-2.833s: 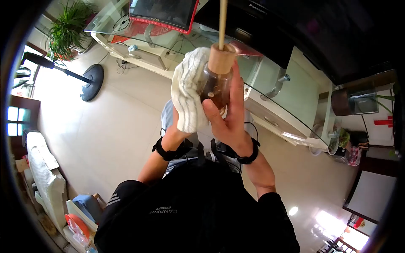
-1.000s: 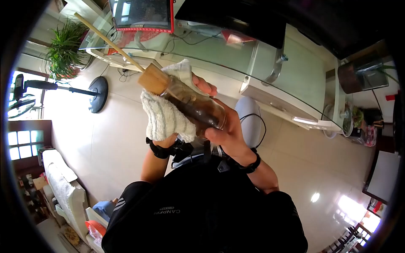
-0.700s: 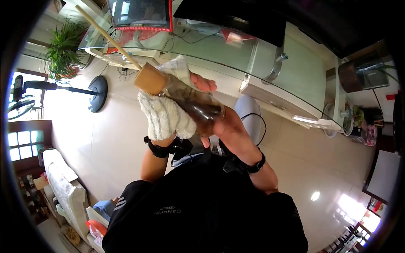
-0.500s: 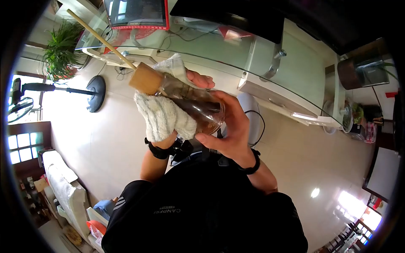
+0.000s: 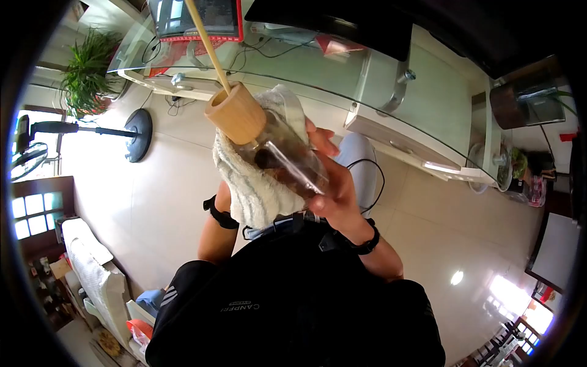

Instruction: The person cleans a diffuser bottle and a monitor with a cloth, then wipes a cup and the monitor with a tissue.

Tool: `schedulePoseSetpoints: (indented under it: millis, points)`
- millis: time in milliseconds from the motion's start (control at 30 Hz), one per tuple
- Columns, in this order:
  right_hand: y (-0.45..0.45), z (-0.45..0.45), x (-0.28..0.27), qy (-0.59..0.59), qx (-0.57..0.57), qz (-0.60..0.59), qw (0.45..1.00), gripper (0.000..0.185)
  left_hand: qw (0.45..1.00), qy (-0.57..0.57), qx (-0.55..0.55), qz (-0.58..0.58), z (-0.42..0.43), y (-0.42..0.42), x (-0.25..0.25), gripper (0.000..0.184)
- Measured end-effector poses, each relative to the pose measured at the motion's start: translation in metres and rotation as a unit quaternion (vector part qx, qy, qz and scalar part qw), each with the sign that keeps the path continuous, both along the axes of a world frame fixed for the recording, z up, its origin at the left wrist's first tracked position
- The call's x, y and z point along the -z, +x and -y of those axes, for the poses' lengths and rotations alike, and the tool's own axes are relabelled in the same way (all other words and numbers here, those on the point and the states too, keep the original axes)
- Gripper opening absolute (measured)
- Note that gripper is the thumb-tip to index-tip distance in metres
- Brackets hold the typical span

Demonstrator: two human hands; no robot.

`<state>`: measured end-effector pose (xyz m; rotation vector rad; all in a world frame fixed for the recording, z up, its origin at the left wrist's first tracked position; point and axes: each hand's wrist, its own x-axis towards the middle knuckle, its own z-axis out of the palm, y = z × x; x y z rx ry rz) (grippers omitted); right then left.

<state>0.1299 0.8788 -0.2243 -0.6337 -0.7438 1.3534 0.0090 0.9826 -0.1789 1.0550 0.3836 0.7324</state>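
Note:
A clear glass bottle (image 5: 287, 160) with a thick wooden collar (image 5: 237, 113) is held tilted in front of me. A thin wooden stick (image 5: 208, 49) stands up out of the collar, and something dark shows inside the glass. My right hand (image 5: 342, 196) is closed round the bottle's base, thumb on the near side. A white towel with grey stripes (image 5: 254, 189) wraps the bottle's left and back sides. My left hand (image 5: 321, 139) is mostly hidden by this cloth, gripping it against the glass; only some fingertips show beyond the bottle.
Ahead runs a glass-topped cabinet (image 5: 293, 76) with a red-edged screen (image 5: 199, 21) and cables. To the left are a fan's round base (image 5: 139, 136) and a potted plant (image 5: 88, 76). A pale sofa (image 5: 95, 263) stands lower left. A grey stool-like object (image 5: 361, 159) is behind my right hand.
The bottle has turned, so its stick points more upright and its collar has moved right and toward me. The towel has shifted right and down with it, and more of its striped surface shows.

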Motion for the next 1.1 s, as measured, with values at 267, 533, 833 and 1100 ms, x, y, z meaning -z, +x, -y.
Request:
schedulePoseSetpoints:
  millis: [267, 533, 833, 1100]
  points:
    - [0.051, -0.018, -0.030, 0.071, 0.199, 0.262, 0.942, 0.038, 0.994, -0.093, 0.044, 0.025, 0.004, -0.005, 0.013, 0.051]
    - [0.054, -0.035, -0.048, 0.118, 0.007, 0.249, 0.961, 0.038, 0.970, -0.121, 0.204, 0.057, 0.012, 0.007, 0.039, 0.055]
    - [0.046, -0.022, -0.044, 0.029, 0.072, 0.150, 0.986, 0.037, 0.990, -0.078, 0.080, -0.083, 0.022, -0.004, 0.071, 0.045]
    - [0.044, -0.023, -0.042, 0.078, 0.195, 0.128, 0.969, 0.051, 0.991, -0.074, 0.049, -0.105, 0.025, 0.009, 0.050, 0.051]
